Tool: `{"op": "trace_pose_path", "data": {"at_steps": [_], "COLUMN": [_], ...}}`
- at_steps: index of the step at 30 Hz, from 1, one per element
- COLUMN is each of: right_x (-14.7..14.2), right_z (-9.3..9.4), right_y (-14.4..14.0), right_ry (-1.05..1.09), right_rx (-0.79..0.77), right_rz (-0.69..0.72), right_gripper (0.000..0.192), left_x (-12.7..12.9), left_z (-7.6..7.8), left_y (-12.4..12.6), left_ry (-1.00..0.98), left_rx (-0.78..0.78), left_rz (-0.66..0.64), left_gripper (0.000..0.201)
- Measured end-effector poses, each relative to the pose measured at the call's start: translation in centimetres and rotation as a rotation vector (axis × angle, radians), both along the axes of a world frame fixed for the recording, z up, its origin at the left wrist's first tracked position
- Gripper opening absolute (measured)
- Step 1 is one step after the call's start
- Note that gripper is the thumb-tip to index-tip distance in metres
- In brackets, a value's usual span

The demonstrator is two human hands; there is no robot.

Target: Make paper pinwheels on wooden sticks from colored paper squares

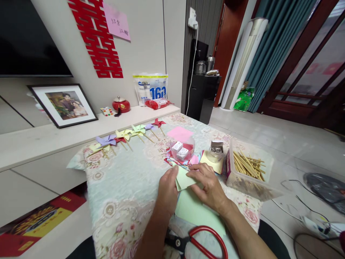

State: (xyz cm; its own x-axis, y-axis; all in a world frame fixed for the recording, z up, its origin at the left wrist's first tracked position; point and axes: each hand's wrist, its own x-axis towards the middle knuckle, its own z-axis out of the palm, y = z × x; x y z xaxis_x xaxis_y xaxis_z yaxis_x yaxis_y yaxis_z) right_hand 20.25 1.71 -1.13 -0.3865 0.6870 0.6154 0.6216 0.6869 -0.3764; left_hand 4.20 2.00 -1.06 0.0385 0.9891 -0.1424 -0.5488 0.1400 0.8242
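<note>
Between my two hands is a folded sheet of light green paper (184,178). My left hand (167,189) grips its left edge, thumb up along the side. On the opposite side, my right hand (206,181) has its fingers curled onto the paper's upper right part. Beneath them lies more light green paper (198,210) on the tablecloth. Red-handled scissors (208,239) rest close to me, partly behind my left forearm. Just beyond my hands stands a clear round tub (188,147) holding small white boxes (182,153).
Several paper pinwheels (124,134) on sticks line the table's far left edge. To the right, a plastic bin (248,181) holds wooden sticks (249,164). An open box of small metal pieces (217,147) sits above yellow paper (211,162). A framed photo (66,104) stands on the cabinet.
</note>
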Motion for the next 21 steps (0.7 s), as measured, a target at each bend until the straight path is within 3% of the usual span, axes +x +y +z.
{"op": "trace_pose_path", "data": {"at_steps": [5, 9, 13, 21], "right_x": [0.2, 0.2, 0.1, -0.2], "right_z": [0.6, 1.1, 1.2, 1.1], "right_y": [-0.3, -0.4, -0.1, 0.0], "right_ry": [-0.025, 0.202, 0.386, 0.472], "right_rx": [-0.057, -0.207, -0.378, -0.542], "right_rz": [0.079, 0.042, -0.048, -0.029], "right_gripper": [0.035, 0.029, 0.018, 0.015], "left_x": [0.3, 0.4, 0.8, 1.0], "left_z": [0.0, 0.3, 0.7, 0.7], "left_y": [0.0, -0.1, -0.5, -0.9], "left_ry": [-0.017, -0.071, -0.113, -0.123], "left_rx": [-0.028, -0.038, -0.078, -0.057], "left_rz": [0.056, 0.098, 0.018, -0.082], "left_gripper": [0.041, 0.041, 0.037, 0.039]}}
